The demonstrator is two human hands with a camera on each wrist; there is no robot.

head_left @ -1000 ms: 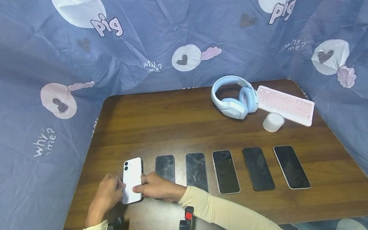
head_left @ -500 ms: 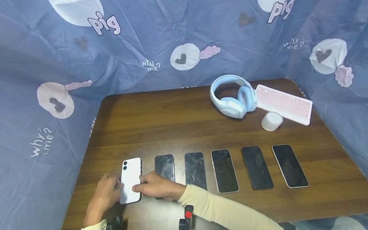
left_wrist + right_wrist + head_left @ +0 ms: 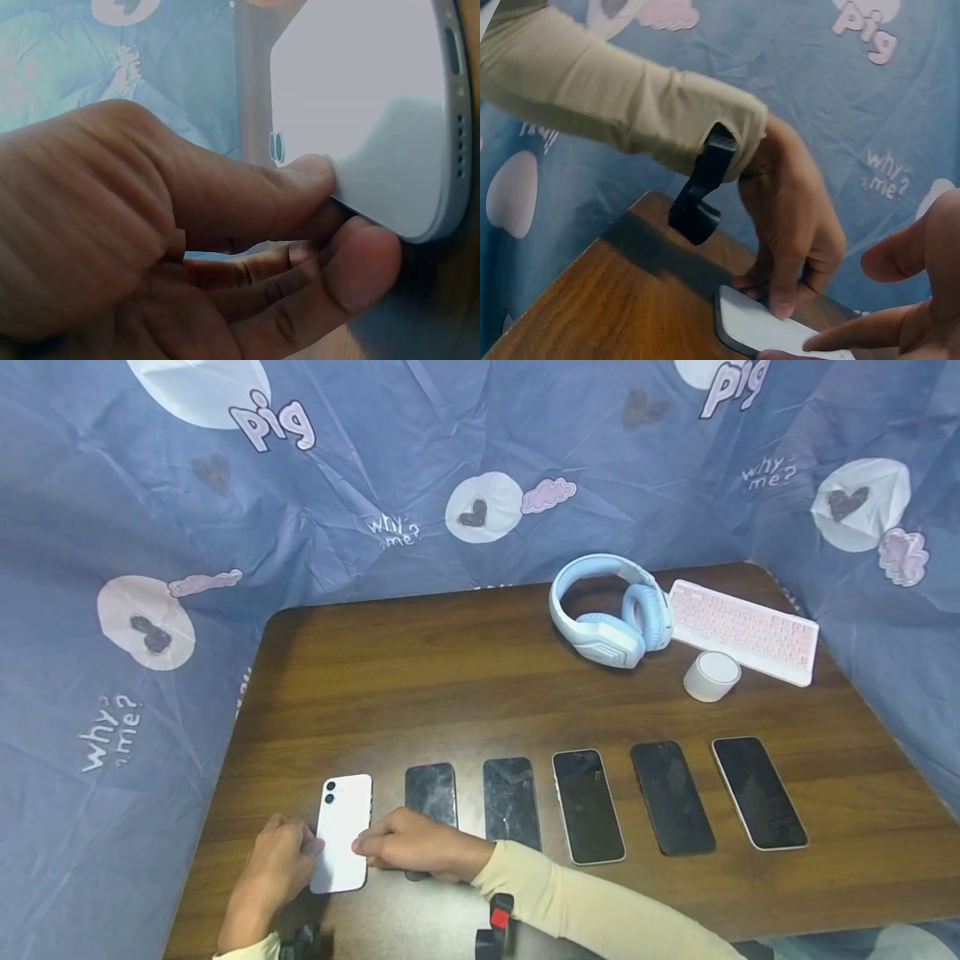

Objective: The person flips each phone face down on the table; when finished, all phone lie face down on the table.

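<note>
White smartphone [image 3: 342, 835], back up, at the near left of the wood-grain counter [image 3: 420, 685], left end of a row; twin lenses at its far left corner. Left hand [image 3: 276, 862] nearly closed, pinching the phone's left edge, thumb on the back, fingertips at the rim below. Right hand [image 3: 416, 843] curled, pinching the opposite long edge, a fingertip on the white back. Cannot tell whether the phone sits fully flat. To the right, five dark-screened smartphones [image 3: 589, 807], the nearest two partly covered by the right hand and forearm. Farther back: blue-and-white headphones [image 3: 611, 648], pink keyboard [image 3: 744, 631], white cylinder [image 3: 712, 677].
</note>
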